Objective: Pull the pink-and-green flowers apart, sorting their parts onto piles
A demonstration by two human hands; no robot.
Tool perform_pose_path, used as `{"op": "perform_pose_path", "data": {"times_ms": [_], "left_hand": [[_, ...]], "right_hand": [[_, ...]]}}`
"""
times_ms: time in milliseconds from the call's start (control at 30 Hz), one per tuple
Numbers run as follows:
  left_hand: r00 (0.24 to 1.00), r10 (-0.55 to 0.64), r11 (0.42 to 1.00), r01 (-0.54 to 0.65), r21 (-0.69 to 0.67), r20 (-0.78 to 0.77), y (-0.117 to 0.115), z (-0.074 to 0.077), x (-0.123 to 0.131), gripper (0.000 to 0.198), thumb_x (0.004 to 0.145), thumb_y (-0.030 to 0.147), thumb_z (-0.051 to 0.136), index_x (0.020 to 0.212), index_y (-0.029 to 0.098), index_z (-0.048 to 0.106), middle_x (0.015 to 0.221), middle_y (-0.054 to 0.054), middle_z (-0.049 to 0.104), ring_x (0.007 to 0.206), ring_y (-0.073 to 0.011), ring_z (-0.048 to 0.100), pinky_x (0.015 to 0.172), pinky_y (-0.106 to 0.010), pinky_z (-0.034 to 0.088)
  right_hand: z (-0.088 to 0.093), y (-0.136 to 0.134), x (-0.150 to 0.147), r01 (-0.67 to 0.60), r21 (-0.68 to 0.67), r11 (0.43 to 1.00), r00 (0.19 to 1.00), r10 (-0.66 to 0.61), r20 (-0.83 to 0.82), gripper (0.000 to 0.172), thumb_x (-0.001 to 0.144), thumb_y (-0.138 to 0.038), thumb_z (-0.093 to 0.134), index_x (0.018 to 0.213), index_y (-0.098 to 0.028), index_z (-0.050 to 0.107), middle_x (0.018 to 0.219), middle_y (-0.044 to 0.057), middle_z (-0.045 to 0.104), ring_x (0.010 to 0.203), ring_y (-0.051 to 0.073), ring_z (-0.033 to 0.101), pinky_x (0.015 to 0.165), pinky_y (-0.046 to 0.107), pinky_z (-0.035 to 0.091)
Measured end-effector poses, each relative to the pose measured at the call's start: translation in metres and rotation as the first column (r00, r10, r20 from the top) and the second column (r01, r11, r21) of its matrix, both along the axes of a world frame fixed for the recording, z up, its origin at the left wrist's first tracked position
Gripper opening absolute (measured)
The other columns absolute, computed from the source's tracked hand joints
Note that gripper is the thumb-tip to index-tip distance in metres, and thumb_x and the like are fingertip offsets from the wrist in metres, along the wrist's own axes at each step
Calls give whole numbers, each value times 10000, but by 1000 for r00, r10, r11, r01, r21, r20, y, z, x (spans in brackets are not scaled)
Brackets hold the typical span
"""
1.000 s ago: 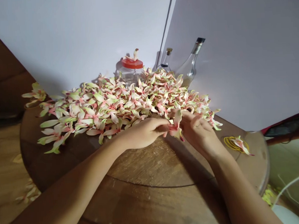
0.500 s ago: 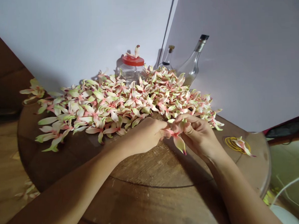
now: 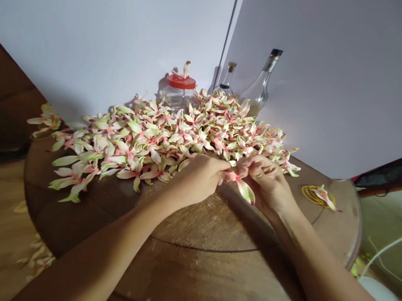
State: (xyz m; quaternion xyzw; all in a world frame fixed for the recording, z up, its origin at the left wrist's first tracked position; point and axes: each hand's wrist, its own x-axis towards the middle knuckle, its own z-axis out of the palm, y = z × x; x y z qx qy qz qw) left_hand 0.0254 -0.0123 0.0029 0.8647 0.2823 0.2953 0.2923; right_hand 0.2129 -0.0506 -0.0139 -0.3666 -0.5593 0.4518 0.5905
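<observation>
My left hand (image 3: 205, 175) pinches one side of a pink and pale-green flower (image 3: 245, 191) above the round wooden table. On the flower's other side, the fingers of my right hand (image 3: 265, 178) are closed against its petals. One petal with a dark purple tip hangs down between the two hands. My fingers hide the rest of the bloom. Just behind my hands lies a wide heap of similar flowers (image 3: 136, 140), pink at the middle and green toward the petal tips.
A clear jar with a red lid (image 3: 181, 82) stands behind the heap, a flower on top. Two glass bottles (image 3: 260, 91) lean near the wall corner. Yellow rubber bands (image 3: 313, 196) with a petal piece lie at right. Fallen petals (image 3: 38, 255) are on the floor at left.
The flower has turned slightly in my fingers, its hanging petal now pointing a little more to the right. Both hands stay close together, and the view has shifted slightly.
</observation>
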Motion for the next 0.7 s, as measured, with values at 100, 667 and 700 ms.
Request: {"op": "perform_pose_path", "data": {"times_ms": [100,667,700], "left_hand": [[999,-33,999,33,9,-5,0,2,-3,228,922,93,506,790,155,682,831,-48,742,769,-142,674,685,-264,464],[996,-92,994,91,56,10,-2,-1,0,300,987,180,495,714,159,616,717,-22,702,646,-111,598,672,-271,434],[997,-75,993,73,90,22,-2,-2,2,318,983,176,499,682,159,604,667,-14,664,619,-110,564,651,-276,420]], "right_hand": [[2,-2,3,-40,-6,999,996,41,74,364,813,-613,710,889,-267,625,777,18,675,703,198,653,691,381,576],[3,-2,0,-39,-28,999,998,41,50,376,892,-537,640,692,-224,589,661,9,522,612,169,517,578,309,452],[3,-2,-1,-22,-16,1000,998,23,52,371,899,-545,624,709,-229,586,657,8,520,617,171,511,588,311,451]]}}
